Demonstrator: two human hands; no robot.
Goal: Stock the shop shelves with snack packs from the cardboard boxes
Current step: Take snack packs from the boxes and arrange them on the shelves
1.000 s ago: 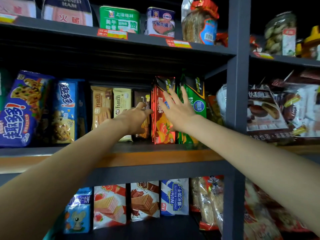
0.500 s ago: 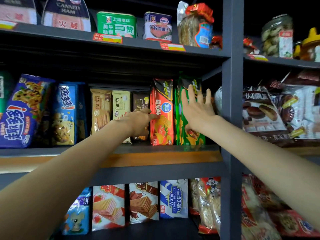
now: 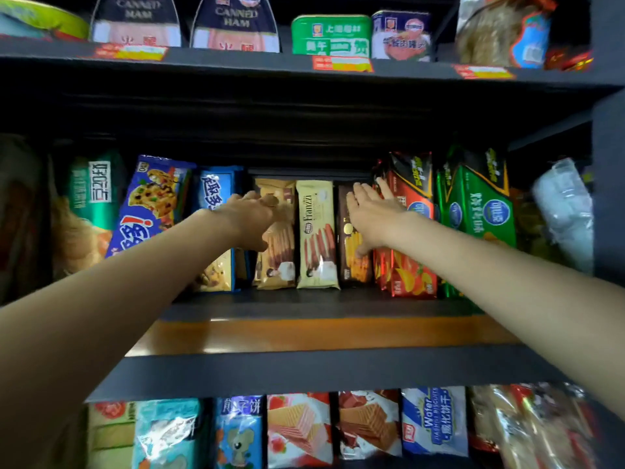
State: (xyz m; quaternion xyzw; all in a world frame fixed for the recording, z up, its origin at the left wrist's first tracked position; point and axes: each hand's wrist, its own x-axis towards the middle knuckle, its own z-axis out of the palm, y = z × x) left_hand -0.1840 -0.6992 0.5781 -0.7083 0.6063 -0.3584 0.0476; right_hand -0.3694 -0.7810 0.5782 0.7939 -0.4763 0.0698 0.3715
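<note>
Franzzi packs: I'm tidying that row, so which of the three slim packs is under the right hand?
The dark brown pack, rightmost of the three beside the red chips box. The right hand lies flat on it; the cream pack stands uncovered.

Snack packs upright along the middle shelf (image 3: 304, 306)

We see a tan Franzzi pack (image 3: 275, 262), a cream Franzzi pack (image 3: 316, 235) and a dark brown pack (image 3: 351, 265) standing side by side, touching. Right of them stand a red chip box (image 3: 411, 238) and a green chip box (image 3: 477, 204); left, a slanted blue cookie bag (image 3: 148, 204).
</note>
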